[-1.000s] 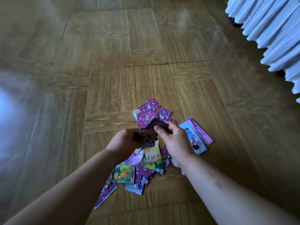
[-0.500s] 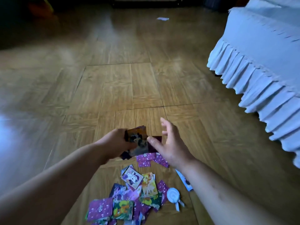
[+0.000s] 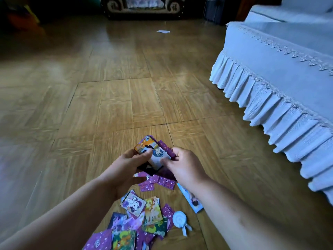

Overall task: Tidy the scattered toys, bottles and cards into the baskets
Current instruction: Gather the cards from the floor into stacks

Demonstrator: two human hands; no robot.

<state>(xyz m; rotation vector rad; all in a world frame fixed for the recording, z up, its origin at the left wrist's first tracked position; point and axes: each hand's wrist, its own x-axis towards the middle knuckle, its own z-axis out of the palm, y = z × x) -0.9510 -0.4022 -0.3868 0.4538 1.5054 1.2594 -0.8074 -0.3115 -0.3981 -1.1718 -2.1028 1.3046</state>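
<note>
While I hold a stack of cards above the wooden floor, my left hand curls its fingers round its left side and my right hand pinches its purple right edge. Loose cards lie scattered directly below, beside a white lollipop toy.

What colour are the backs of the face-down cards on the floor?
The face-down cards are purple with pale speckles; head view.
</note>
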